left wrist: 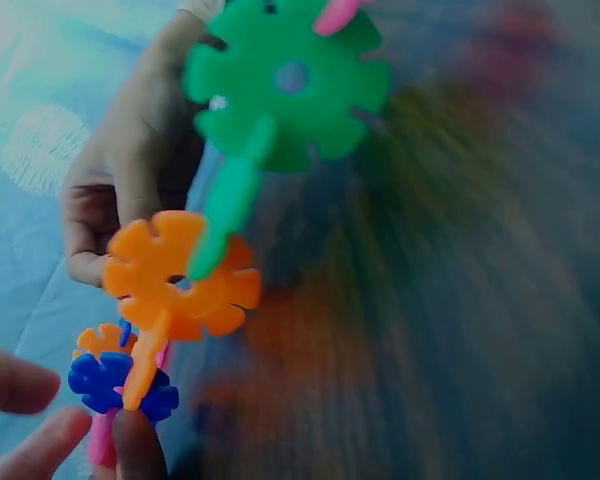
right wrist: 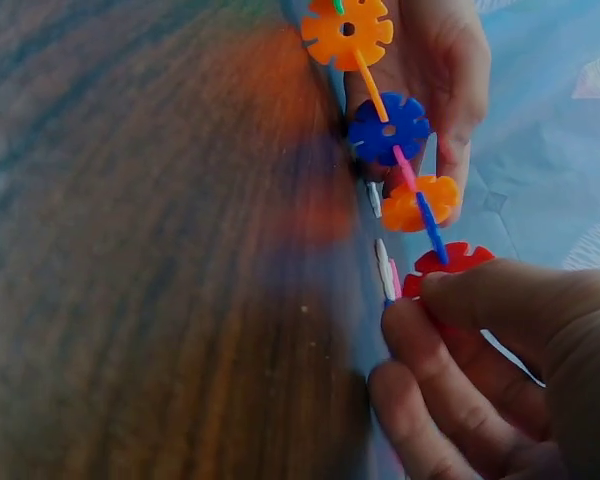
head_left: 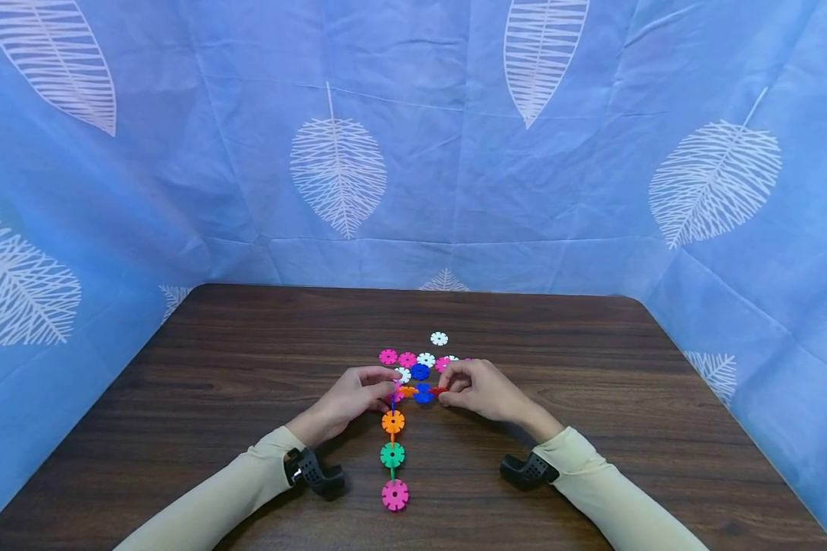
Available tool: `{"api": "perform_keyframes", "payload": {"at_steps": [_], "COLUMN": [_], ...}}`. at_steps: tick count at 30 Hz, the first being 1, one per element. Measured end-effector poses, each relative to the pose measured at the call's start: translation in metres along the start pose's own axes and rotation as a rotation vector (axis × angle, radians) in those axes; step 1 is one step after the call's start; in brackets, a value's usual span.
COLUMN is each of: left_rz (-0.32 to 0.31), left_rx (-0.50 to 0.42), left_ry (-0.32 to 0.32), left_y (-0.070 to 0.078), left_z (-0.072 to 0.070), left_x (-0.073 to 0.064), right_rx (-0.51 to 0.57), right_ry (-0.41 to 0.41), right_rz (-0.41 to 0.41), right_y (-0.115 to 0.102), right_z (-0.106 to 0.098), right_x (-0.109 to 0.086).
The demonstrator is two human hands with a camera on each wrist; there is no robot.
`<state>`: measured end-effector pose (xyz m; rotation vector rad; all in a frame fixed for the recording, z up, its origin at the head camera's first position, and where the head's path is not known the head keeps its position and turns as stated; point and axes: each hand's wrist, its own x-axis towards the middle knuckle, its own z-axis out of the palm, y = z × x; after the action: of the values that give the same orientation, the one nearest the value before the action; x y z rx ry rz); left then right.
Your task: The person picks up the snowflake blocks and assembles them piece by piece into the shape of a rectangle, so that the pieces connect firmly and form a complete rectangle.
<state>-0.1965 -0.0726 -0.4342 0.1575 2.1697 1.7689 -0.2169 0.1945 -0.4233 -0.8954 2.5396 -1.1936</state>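
Note:
A chain of slotted plastic flower discs bends at a corner between the hands. Its near leg runs toward me through an orange disc (head_left: 393, 422), a green disc (head_left: 392, 455) and a pink disc (head_left: 395, 496). My left hand (head_left: 351, 399) pinches the corner, where a blue disc (left wrist: 110, 385) and a pink one interlock. From there the chain goes right through an orange disc (right wrist: 420, 204) and a blue disc (head_left: 423, 394) to a red disc (right wrist: 458, 262). My right hand (head_left: 485, 392) pinches that red disc between thumb and fingers.
Loose discs lie just beyond the hands: a blue disc (head_left: 420, 372), several pink and white ones, and a white disc (head_left: 439, 338) farthest back. They rest on a dark wood table (head_left: 262, 337). A blue leaf-print cloth (head_left: 427, 184) hangs behind it.

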Motion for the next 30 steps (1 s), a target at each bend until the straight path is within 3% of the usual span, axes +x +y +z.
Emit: {"api": "perform_keyframes", "payload": {"at_steps": [5,14,21,30], "left_rz": [0.114,0.25,0.284,0.324], "left_rx": [0.201,0.474,0.517,0.541], "left_ry": [-0.006,-0.017,-0.016,0.004], "left_y": [0.001,0.009,0.01,0.021], "left_z": [0.002,0.005,0.001,0.002], "left_x": [-0.001,0.001,0.004,0.003], "right_rx": [-0.064,-0.111,-0.09,-0.228], "right_ry": [0.005,-0.013,-0.016,0.178], "right_rz": [0.004,0.008,0.022,0.074], "right_y": [0.001,0.003,0.001,0.012], "right_z": [-0.003,-0.003,-0.017,-0.049], "right_x": [-0.001,-0.001,-0.002,-0.005]}}
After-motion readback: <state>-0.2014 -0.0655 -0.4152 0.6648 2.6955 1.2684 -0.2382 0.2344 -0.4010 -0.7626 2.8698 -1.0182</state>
